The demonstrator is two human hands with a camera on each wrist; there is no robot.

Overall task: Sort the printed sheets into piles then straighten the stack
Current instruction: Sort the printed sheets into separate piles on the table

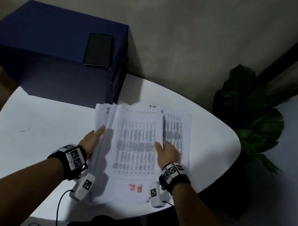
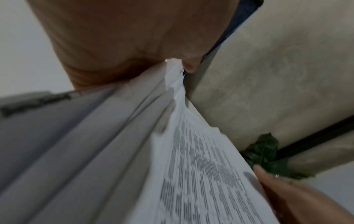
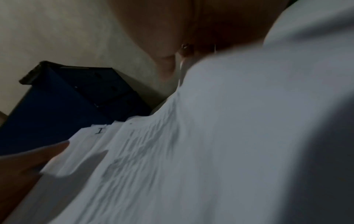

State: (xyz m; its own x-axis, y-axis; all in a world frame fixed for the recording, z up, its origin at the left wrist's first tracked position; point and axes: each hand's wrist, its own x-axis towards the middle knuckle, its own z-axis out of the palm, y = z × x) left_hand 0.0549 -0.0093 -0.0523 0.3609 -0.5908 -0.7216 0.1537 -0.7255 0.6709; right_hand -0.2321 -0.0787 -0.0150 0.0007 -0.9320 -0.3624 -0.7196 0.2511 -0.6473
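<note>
A dark blue box (image 1: pixel 57 53) is seen beyond the left fingertips, standing on the far left part of the white round table (image 1: pixel 38 122), with a black phone (image 1: pixel 99 50) laid flat on its top. A green leafy plant (image 1: pixel 247 111) is seen off the table's edge, well beyond and to the right of the right fingers. A thin black cable (image 1: pixel 59 210) is seen hanging below the left wrist at the near edge of the table.

The printed sheets (image 1: pixel 135 147) are held between the two hands, over the middle of the table. Their left side is fanned into several loose layers. A further printed page (image 1: pixel 176 132) lies flat on the table just past the right fingers, partly covered by the held sheets.

The left hand (image 1: pixel 93 140) is closed on the left edge of the sheets, with the thumb laid on top and the fingers hidden under the paper. The right hand (image 1: pixel 168 153) is closed on the right edge in the same manner, thumb on top of the printed face. From the wrist views the paper is seen pinched at each thumb; the other fingers cannot be made out.
</note>
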